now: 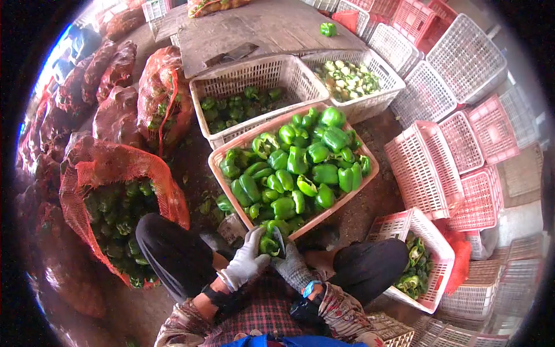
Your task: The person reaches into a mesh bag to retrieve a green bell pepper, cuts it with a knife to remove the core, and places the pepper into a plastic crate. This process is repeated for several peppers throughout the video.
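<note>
My left hand (247, 259), in a whitish glove, is closed around a green bell pepper (268, 246) just in front of my lap. My right hand (293, 268), in a grey glove, grips a knife whose blade (279, 239) lies against the pepper's right side. The handle is hidden in the glove. Directly beyond my hands stands a pink crate (348, 202) heaped with green peppers (298, 161), some of them cut open. To the left, an open red mesh sack (169, 186) holds more whole green peppers (119, 215).
Behind the pink crate are a white crate (203, 130) with dark green peppers and another crate (386, 97) with pale cut pieces. At right, a crate (437, 284) contains green scraps, beside stacked crates (417, 169). Filled sacks (118, 115) line the left. A wooden board (272, 29) lies behind.
</note>
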The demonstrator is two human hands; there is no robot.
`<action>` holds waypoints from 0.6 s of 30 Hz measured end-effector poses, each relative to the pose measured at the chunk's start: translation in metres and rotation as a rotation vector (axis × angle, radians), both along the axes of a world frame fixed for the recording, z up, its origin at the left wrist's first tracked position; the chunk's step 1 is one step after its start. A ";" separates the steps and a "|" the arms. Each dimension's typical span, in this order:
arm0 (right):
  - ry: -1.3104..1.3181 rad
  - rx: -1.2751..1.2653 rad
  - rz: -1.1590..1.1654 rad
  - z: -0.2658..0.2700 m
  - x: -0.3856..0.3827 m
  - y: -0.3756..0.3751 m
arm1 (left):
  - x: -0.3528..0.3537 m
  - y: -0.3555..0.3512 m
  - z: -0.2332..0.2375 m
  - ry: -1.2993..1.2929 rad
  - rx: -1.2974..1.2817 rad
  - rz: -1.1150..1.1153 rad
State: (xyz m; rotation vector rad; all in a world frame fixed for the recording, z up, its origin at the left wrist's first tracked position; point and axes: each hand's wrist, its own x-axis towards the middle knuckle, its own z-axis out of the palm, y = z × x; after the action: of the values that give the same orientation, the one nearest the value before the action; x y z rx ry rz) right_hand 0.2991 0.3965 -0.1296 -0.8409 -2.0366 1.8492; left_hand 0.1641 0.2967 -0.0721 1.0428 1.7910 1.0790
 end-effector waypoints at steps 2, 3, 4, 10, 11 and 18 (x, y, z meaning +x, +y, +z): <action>-0.046 -0.045 -0.026 0.007 -0.002 0.000 | -0.004 0.004 0.015 -0.056 -0.063 0.015; -0.102 -0.030 -0.022 0.003 -0.002 0.001 | -0.006 0.006 0.018 -0.084 -0.093 0.021; -0.159 -0.016 -0.020 -0.004 -0.002 0.001 | -0.005 0.004 0.008 -0.036 -0.022 0.024; -0.255 -0.028 -0.068 0.025 -0.012 0.000 | -0.003 0.008 0.003 -0.039 0.021 0.072; -0.315 -0.029 -0.062 0.035 -0.016 0.001 | -0.003 0.008 -0.001 -0.046 0.038 0.093; -0.458 0.197 -0.160 0.021 -0.023 -0.013 | 0.000 0.014 -0.026 -0.151 0.083 0.228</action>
State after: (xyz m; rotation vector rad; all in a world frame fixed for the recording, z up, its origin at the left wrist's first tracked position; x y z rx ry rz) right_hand 0.2761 0.3832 -0.1086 -1.4233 -2.2787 1.4371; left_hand 0.1644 0.3109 -0.0983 0.7945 1.7859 1.3439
